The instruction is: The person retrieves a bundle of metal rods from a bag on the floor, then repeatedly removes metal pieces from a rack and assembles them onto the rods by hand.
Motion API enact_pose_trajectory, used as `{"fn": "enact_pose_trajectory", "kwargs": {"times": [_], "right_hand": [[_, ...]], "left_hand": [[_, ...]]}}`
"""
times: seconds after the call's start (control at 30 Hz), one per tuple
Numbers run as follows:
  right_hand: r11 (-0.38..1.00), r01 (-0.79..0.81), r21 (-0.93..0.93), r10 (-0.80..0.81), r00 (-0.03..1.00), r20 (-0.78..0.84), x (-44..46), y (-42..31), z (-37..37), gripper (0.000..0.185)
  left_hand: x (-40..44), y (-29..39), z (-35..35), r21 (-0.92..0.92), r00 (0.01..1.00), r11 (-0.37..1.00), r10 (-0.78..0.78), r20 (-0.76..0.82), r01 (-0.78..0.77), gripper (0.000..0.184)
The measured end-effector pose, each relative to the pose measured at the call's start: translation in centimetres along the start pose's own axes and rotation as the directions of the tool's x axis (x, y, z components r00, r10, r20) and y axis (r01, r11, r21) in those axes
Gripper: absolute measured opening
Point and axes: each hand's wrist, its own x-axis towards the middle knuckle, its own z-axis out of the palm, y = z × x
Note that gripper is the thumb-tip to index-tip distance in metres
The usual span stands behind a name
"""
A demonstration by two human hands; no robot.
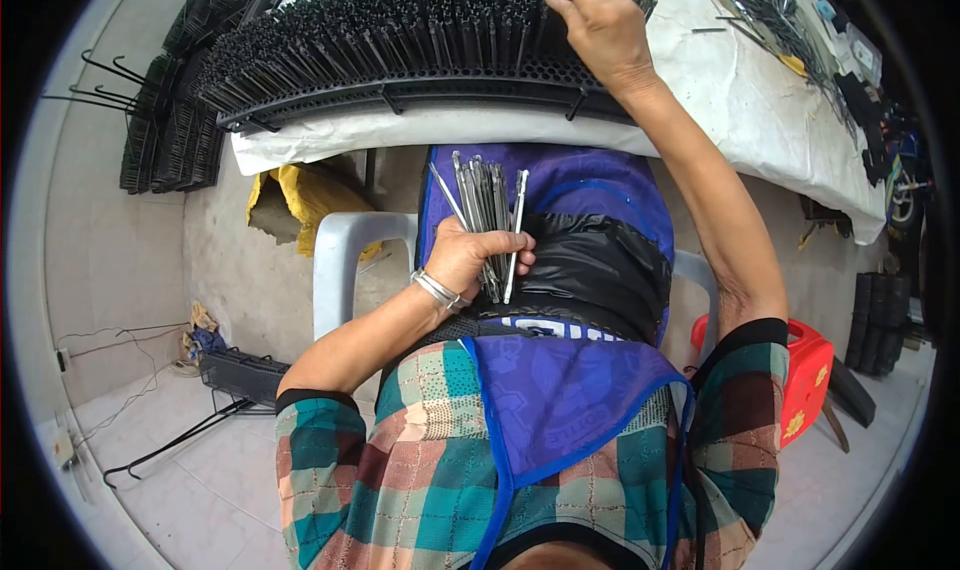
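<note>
My left hand (476,257) is wrapped round a bundle of thin, shiny metal rods (481,192) above my lap. Most of the rods stand roughly parallel, while one leans out to the left and another sits apart by my thumb. Up at the right end of a black perforated rack (400,88), my right hand (603,28) is closed in a pinch. Whatever its fingertips may hold is hidden or too small to make out. Dark thin rods (400,30) stand upright and densely packed in the rack.
The rack stands on a table with a white cover (740,120). More thin rods (765,10) lie at its far right. Black racks (175,120) hang at the left wall. A yellow sack (315,205), a grey plastic chair (340,260) and a red plastic stool (808,380) are nearby.
</note>
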Motion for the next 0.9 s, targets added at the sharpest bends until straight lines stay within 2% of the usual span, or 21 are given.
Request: {"fn": "enact_pose_trajectory", "kwargs": {"times": [0.07, 0.1, 0.3, 0.43, 0.53, 0.63, 0.7, 0.73, 0.77, 0.8, 0.83, 0.87, 0.9], "right_hand": [[0.972, 0.169, -0.164, -0.183, 0.98, -0.074, -0.1, -0.3, 0.2, 0.022], [0.978, 0.147, -0.146, -0.162, 0.982, -0.099, -0.4, -0.6, 0.1, 0.027], [0.938, 0.208, -0.276, -0.237, 0.969, -0.075, -0.9, -1.8, -2.0, 0.026], [0.941, 0.008, -0.34, 0.033, 0.993, 0.115, -0.5, -1.4, -1.9, 0.041], [0.917, 0.081, -0.392, -0.087, 0.996, 0.002, -0.6, -1.7, -2.2, 0.023], [0.965, 0.045, -0.259, -0.075, 0.991, -0.107, -2.3, -2.5, -2.3, 0.029], [0.999, 0.047, 0.004, -0.045, 0.978, -0.204, -4.9, -3.4, -2.6, 0.028], [0.954, -0.183, 0.239, 0.191, 0.981, -0.01, -6.6, -5.4, -4.1, 0.031], [0.762, -0.437, 0.478, 0.384, 0.899, 0.208, -7.7, -7.3, -5.3, 0.034], [0.504, -0.694, 0.514, 0.517, 0.719, 0.464, -9.5, -8.5, -6.0, 0.034], [0.243, -0.878, 0.413, 0.492, 0.479, 0.727, -9.7, -9.5, -7.3, 0.032], [-0.004, -0.872, 0.489, 0.449, 0.435, 0.78, -10.9, -10.3, -7.2, 0.026], [-0.097, -0.853, 0.514, 0.428, 0.43, 0.795, -11.8, -10.9, -7.1, 0.024]], "left_hand": [[-0.1, 0.0, 0.1, 0.0, 1.0, 1.0, 0.01, 0.004, -0.01, 0.01], [0.0, 0.0, 0.0, 0.004, 1.0, 1.0, 0.009, 0.005, -0.009, 0.01], [0.0, 0.1, -0.1, 0.02, 0.999, 0.999, -0.029, 0.035, 0.028, 0.014], [-0.2, 0.1, 0.0, 0.033, 0.997, 0.999, -0.037, 0.067, 0.035, 0.014], [-0.1, 0.1, -0.1, 0.022, 0.994, 1.0, -0.007, 0.113, 0.004, 0.013], [0.1, -0.1, -0.3, 0.006, 0.99, 1.0, 0.002, 0.14, -0.003, 0.013], [0.2, -0.2, -0.4, -0.019, 0.986, 1.0, 0.012, 0.166, -0.009, 0.013], [0.2, -0.2, -0.5, -0.017, 0.985, 1.0, 0.018, 0.171, -0.015, 0.013], [0.2, -0.2, -0.5, -0.015, 0.984, 1.0, 0.023, 0.177, -0.02, 0.014], [0.2, -0.3, -0.5, -0.012, 0.982, 1.0, 0.028, 0.186, -0.026, 0.015], [0.0, -0.3, -0.3, 0.003, 0.98, 0.999, 0.03, 0.194, -0.032, 0.016], [-0.1, -0.2, -0.1, 0.021, 0.978, 0.999, 0.034, 0.205, -0.039, 0.017], [-0.2, -0.2, 0.1, 0.04, 0.975, 0.998, 0.039, 0.217, -0.049, 0.018]]}}
